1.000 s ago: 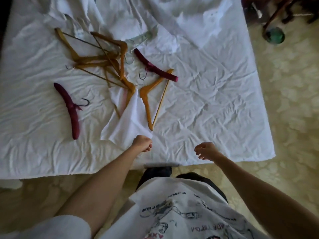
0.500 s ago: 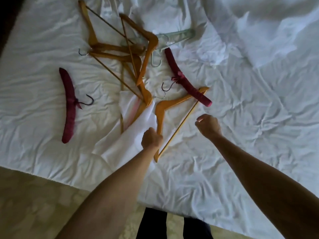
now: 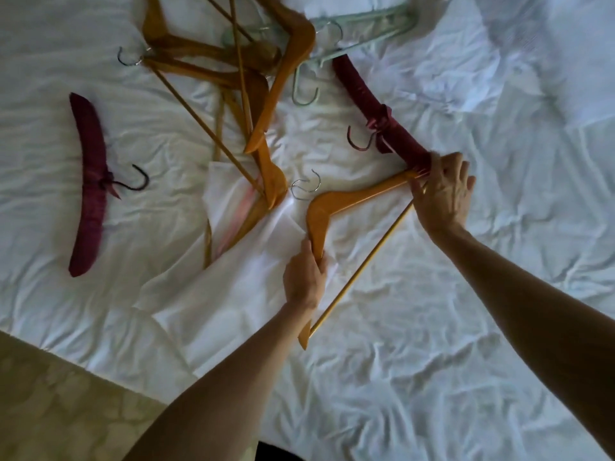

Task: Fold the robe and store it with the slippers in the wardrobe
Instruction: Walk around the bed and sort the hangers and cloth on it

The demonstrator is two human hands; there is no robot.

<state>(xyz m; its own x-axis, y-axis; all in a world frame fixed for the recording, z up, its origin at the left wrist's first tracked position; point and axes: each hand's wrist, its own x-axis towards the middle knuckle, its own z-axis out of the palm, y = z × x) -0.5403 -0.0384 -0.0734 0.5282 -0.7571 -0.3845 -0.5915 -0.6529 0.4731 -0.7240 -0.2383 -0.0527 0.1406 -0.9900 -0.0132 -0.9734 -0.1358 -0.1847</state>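
Note:
A white garment (image 3: 229, 294), perhaps the robe, lies crumpled on the bed, partly under the hangers. A light wooden hanger (image 3: 349, 199) with a rod lies over it. My left hand (image 3: 304, 277) is closed around the hanger's near arm, right against the white fabric. At the hanger's far end my right hand (image 3: 442, 191) pinches the tip, where it touches the end of a maroon padded hanger (image 3: 376, 114). No slippers or wardrobe are in view.
A tangle of wooden hangers (image 3: 266, 61) and a pale green plastic hanger (image 3: 366, 24) lie at the top. Another maroon padded hanger (image 3: 88, 181) rests alone at the left. The wrinkled white bed sheet (image 3: 432, 361) fills the view; patterned floor (image 3: 50, 400) shows at lower left.
I have leaned in over the bed. My left hand moved from the white fabric up onto the wooden hanger's arm. My right hand reached forward and took hold of the hanger's far tip.

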